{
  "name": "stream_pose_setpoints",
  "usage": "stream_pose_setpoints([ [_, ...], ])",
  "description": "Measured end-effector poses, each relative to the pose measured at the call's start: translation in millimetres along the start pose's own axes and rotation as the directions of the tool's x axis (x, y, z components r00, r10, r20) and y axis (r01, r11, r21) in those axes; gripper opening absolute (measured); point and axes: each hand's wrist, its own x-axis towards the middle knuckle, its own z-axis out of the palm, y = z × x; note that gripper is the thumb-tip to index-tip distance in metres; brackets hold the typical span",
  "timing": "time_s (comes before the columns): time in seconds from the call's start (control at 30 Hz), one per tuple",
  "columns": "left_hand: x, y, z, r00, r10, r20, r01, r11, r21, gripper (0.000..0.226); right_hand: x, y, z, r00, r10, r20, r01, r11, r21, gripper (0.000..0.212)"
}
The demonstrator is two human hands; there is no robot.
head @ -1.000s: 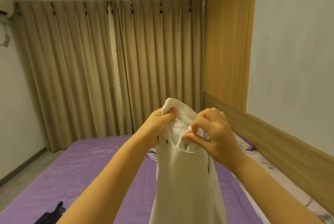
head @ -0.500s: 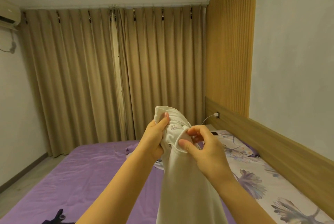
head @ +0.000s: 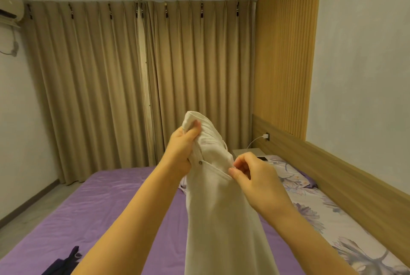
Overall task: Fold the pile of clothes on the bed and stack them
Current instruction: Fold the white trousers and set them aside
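From the head camera, a pair of white trousers point(head: 221, 208) hangs upright in the air above the purple bed point(head: 115, 203), held at the waistband. The left hand point(head: 179, 155) grips the top of the waistband, fingers curled tight around the bunched cloth. The right hand point(head: 255, 177) pinches the pocket edge between thumb and forefinger; a second ago it sat higher, closer to the left hand, and it has since slid down and outward along the pocket seam. That reads as straightening the garment before the first fold, so folding proper has not begun. A dark garment point(head: 64, 263) lies on the bed at lower left, waiting its turn
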Motion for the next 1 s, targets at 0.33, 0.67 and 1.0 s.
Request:
stream_pose_setpoints([
  [0.33, 9, 36, 2, 0.991, 0.059, 0.116, -0.077, 0.984, 0.159, 0.018, -7, 15, -14, 0.742, -0.656, 0.141, 0.66, 0.677, -0.325, 0.038],
  [0.67, 2, 62, 11, 0.981, 0.067, 0.179, -0.121, 0.944, 0.308, 0.021, 26, -23, 2, 0.804, -0.493, 0.332, 0.565, 0.807, -0.17, 0.037],
  [1.0, 4, 50, 6, 0.783, 0.405, 0.473, -0.6, 0.286, 0.748, 0.038, 42, -39, 11, 0.76, -0.197, 0.619, 0.492, 0.796, -0.351, 0.017],
])
